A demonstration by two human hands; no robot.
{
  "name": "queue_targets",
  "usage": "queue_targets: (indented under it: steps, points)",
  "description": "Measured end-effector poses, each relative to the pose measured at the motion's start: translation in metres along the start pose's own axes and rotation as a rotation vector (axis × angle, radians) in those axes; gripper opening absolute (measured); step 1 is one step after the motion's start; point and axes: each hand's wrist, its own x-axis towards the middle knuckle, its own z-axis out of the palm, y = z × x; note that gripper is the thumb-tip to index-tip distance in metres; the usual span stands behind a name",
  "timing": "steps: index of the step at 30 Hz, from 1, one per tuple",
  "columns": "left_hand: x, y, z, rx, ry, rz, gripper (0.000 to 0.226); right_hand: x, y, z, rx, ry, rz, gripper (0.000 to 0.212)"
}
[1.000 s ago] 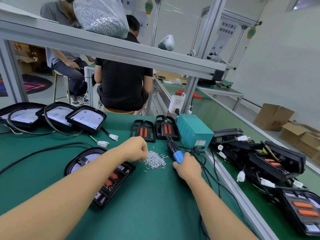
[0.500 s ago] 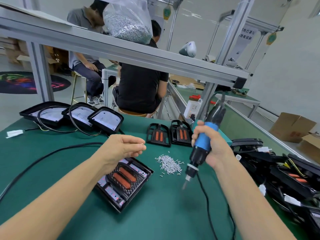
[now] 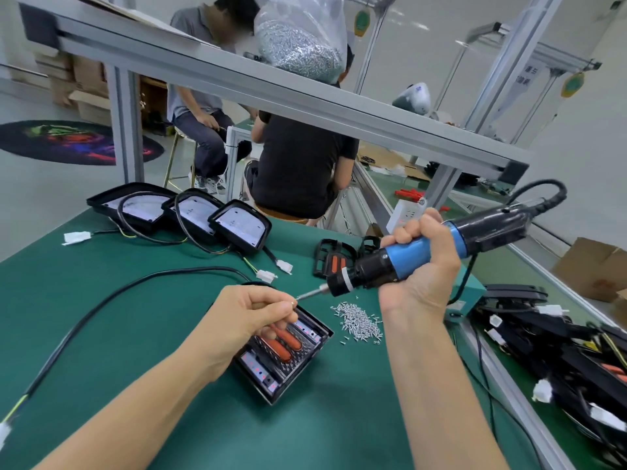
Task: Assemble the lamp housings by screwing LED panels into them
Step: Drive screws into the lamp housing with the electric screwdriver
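Fingers of the left hand (image 3: 249,313) pinched a tiny metal screw (image 3: 293,303) at the driver bit's tip — the right hand (image 3: 420,269) wrapped the blue-and-black electric screwdriver (image 3: 407,256). Below, the ribbed black lamp housing (image 3: 285,357) lay on green felt matting (image 3: 135,320) beside loose silvery screws (image 3: 359,322).

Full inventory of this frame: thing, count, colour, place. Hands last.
lamp housing: one, black with red LED panel, mat centre under left hand
screw pile: one, silver, right of that housing
electric screwdriver: one, blue and black, in right hand, bit toward left fingertips
finished lamps: three, black with white faces, far left of mat
open housings: two, black and red, behind the screwdriver
wired housings: a heap, black, right edge
bag of screws: one, clear, upper shelf
mat: green
left hand: pinches a screw
right hand: grips the screwdriver
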Motion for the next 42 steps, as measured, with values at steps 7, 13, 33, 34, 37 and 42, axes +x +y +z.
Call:
queue_targets:
  steps: [7,13,33,34,37,42]
  points:
    - [-0.003,-0.004,-0.005,-0.025,0.022,0.007,0.018,-0.002,0.008,0.002,-0.019,0.001,0.012,0.017]
    - [-0.004,-0.003,-0.003,-0.044,0.028,0.008,0.02,-0.006,0.011,0.001,-0.025,-0.026,0.007,0.017]
    - [-0.003,-0.008,-0.003,0.234,0.116,0.161,0.029,-0.013,0.02,-0.008,-0.019,0.037,-0.068,0.018]
    - [-0.003,-0.008,-0.003,0.253,0.114,0.163,0.027,-0.013,0.02,-0.008,-0.016,0.037,-0.071,0.018]
    - [-0.003,-0.007,0.001,0.262,0.114,0.166,0.024,-0.013,0.019,-0.008,-0.02,0.031,-0.089,0.023]
    - [-0.003,-0.003,0.008,0.131,0.106,0.167,0.028,-0.011,0.018,-0.006,-0.016,0.045,-0.118,0.024]
